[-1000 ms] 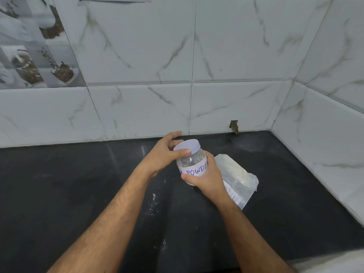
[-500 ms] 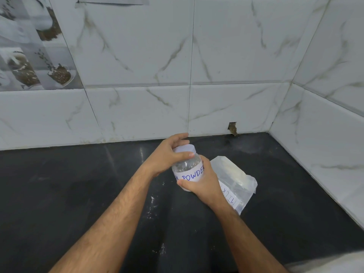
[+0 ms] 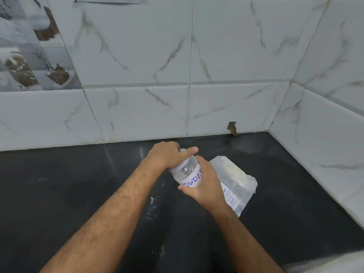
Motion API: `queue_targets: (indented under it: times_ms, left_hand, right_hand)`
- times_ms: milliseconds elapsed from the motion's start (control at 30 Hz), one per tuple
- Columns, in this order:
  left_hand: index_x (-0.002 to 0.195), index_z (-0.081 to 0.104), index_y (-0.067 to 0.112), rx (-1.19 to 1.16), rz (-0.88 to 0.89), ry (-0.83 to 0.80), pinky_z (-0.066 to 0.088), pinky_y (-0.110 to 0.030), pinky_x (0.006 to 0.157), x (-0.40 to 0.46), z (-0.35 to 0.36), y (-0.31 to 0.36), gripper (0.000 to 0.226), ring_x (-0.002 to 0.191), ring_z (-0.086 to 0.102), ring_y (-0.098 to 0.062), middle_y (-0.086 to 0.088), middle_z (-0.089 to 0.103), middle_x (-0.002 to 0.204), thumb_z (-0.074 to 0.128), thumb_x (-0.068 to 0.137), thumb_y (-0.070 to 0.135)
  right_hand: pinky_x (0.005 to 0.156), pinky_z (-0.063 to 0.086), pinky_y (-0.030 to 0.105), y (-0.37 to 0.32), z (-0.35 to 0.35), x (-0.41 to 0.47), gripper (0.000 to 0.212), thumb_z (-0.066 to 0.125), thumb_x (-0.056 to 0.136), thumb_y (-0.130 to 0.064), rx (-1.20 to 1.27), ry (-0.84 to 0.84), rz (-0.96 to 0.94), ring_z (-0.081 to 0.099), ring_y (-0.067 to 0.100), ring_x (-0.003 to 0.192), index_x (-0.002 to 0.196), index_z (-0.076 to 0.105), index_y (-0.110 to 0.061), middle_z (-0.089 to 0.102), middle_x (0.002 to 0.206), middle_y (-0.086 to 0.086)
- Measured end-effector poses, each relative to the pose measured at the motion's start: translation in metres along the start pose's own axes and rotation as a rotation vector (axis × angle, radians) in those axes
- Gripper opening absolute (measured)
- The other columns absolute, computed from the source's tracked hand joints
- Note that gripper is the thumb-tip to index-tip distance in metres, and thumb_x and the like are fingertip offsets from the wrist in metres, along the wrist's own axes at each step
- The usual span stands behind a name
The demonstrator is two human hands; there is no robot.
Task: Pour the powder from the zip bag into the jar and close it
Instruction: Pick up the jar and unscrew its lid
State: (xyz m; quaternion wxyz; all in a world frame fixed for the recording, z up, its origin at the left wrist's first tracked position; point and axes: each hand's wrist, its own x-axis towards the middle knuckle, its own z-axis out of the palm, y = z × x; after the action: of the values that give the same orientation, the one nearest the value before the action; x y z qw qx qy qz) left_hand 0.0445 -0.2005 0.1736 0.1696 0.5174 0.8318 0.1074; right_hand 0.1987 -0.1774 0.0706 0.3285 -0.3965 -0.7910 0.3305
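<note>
A clear plastic jar [image 3: 188,172] with a white label reading POWDER is held tilted to the left above the black counter. My right hand [image 3: 204,182] grips its body from the right. My left hand [image 3: 168,154] is curled over its pale lavender lid [image 3: 176,168], which is mostly hidden under the fingers. A clear zip bag [image 3: 235,180] with pale powder inside and a label reading MILK lies flat on the counter just right of my right hand.
The black counter [image 3: 78,194] carries a few specks of spilled white powder [image 3: 152,205] under my arms. Marble-look tiled walls close it in at the back and on the right. A small broken gap [image 3: 232,128] shows at the base of the back wall.
The jar has tipped further to the left, its label turning with it. My left hand has closed more fully over the lid, hiding most of it.
</note>
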Motion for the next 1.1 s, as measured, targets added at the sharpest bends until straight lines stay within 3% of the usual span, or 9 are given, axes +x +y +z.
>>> queue_targets:
  times_ms: [67,167,233,333,533,733,900,1000,1100]
  left_hand:
    - [0.130,0.060,0.022,-0.049,-0.020,-0.107,0.052,-0.035,0.079,0.001,-0.006,-0.002,0.086,0.094,0.066,-0.023,0.000,0.069,0.108,0.028,0.083,0.085]
    - [0.156,0.027,0.031,-0.146,0.165,-0.303,0.038,-0.038,0.114,-0.002,-0.017,-0.012,0.094,0.141,0.044,-0.019,0.007,0.040,0.157,0.054,0.079,0.076]
    - [0.155,0.025,0.038,-0.184,0.289,-0.374,0.037,-0.031,0.112,-0.003,-0.024,-0.017,0.095,0.138,0.044,-0.012,0.013,0.042,0.152,0.076,0.076,0.053]
    - [0.148,0.041,0.038,-0.236,0.333,-0.341,0.050,-0.028,0.099,0.000,-0.025,-0.021,0.085,0.120,0.054,-0.009,0.015,0.053,0.136,0.085,0.075,0.030]
    - [0.116,0.066,0.036,-0.398,0.236,-0.274,0.060,-0.025,0.063,0.006,-0.015,-0.027,0.051,0.087,0.071,-0.012,0.005,0.068,0.104,0.086,0.069,0.040]
    - [0.107,0.070,0.035,-0.614,0.148,-0.258,0.061,-0.029,0.063,0.007,-0.008,-0.038,0.045,0.081,0.075,-0.012,0.004,0.076,0.092,0.079,0.065,0.050]
    - [0.115,0.066,0.021,-1.025,0.033,-0.309,0.063,-0.037,0.072,0.008,0.005,-0.067,0.030,0.086,0.076,-0.015,-0.002,0.076,0.099,0.066,0.089,0.037]
    - [0.126,0.058,0.008,-1.290,-0.126,-0.379,0.063,-0.045,0.073,0.008,0.023,-0.091,0.044,0.104,0.073,-0.034,-0.024,0.070,0.119,0.050,0.096,0.040]
    - [0.129,0.058,0.006,-1.419,-0.260,-0.379,0.064,-0.045,0.068,0.008,0.049,-0.117,0.057,0.107,0.071,-0.040,-0.028,0.068,0.123,0.049,0.096,0.051]
  right_hand:
    - [0.102,0.049,0.041,0.000,0.000,0.000,0.096,0.089,0.057,-0.048,0.018,0.000,0.009,0.054,0.012,0.122,0.139,0.043,-0.028,0.056,0.133,-0.010]
    - [0.103,0.048,0.042,0.000,-0.002,0.001,0.100,0.091,0.058,-0.045,0.066,-0.009,0.044,0.053,0.013,0.126,0.142,0.041,-0.025,0.055,0.137,-0.009]
    - [0.104,0.048,0.042,0.001,-0.004,0.001,0.101,0.092,0.057,-0.043,0.099,-0.024,0.060,0.053,0.013,0.125,0.143,0.040,-0.025,0.054,0.137,-0.009]
    - [0.102,0.050,0.041,0.001,-0.005,0.001,0.100,0.092,0.057,-0.042,0.118,-0.050,0.066,0.055,0.010,0.120,0.141,0.039,-0.029,0.054,0.133,-0.012]
    - [0.106,0.048,0.037,0.002,-0.001,-0.003,0.102,0.092,0.059,-0.045,0.066,-0.064,0.065,0.053,0.010,0.122,0.143,0.035,-0.032,0.051,0.139,-0.011]
    - [0.108,0.047,0.041,0.004,0.001,-0.001,0.102,0.091,0.062,-0.045,0.031,-0.051,0.054,0.053,0.012,0.125,0.145,0.036,-0.028,0.051,0.141,-0.008]
    - [0.102,0.051,0.042,0.007,0.002,0.000,0.093,0.087,0.056,-0.054,0.013,-0.003,0.049,0.054,0.011,0.118,0.135,0.038,-0.039,0.055,0.130,-0.015]
    - [0.093,0.054,0.041,0.009,0.003,0.000,0.085,0.084,0.051,-0.057,0.010,0.060,0.044,0.055,0.010,0.111,0.125,0.043,-0.045,0.057,0.117,-0.023]
    - [0.092,0.053,0.037,0.012,0.005,0.000,0.085,0.082,0.051,-0.059,0.004,0.076,0.063,0.053,0.009,0.110,0.125,0.043,-0.045,0.056,0.114,-0.025]
